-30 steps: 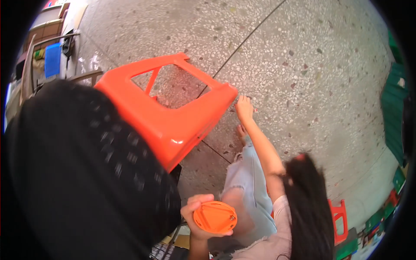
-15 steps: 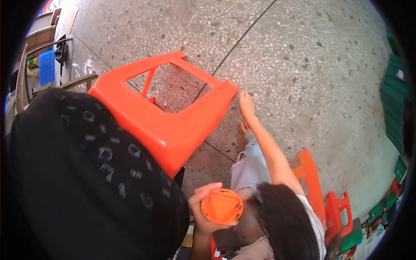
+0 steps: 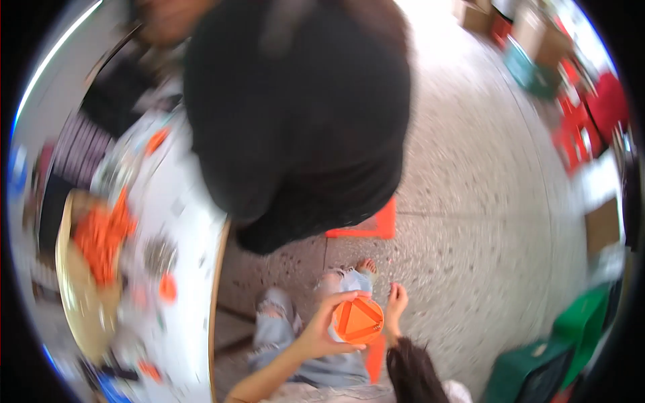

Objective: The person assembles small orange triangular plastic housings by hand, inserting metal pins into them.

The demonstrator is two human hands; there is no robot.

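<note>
My left hand (image 3: pixel 328 329) grips a round orange plastic piece (image 3: pixel 359 320) by its side, over my lap. The piece has a raised triangle inside its round rim, and small silvery bits show near its right edge. To the right, my right hand (image 3: pixel 398 305) is held low over the floor with its fingers drawn together. Blur hides what is between them, if anything. Dark hair covers part of that forearm. Beyond my foot, part of an orange-red plastic stool (image 3: pixel 384 225) shows behind a person in black.
The person in black (image 3: pixel 302 127) fills the upper middle. At left stands a white table (image 3: pixel 191 269) with a pale basket (image 3: pixel 70 282) of orange pieces (image 3: pixel 101 242). Green plastic stools (image 3: pixel 581 329) stand at lower right. Boxes and red stools (image 3: pixel 574 134) line the far right.
My view has swung left, bringing the table in. My right arm has drawn back from its reach toward the floor. The left hand still holds the orange piece. The person in black now covers most of the stool.
</note>
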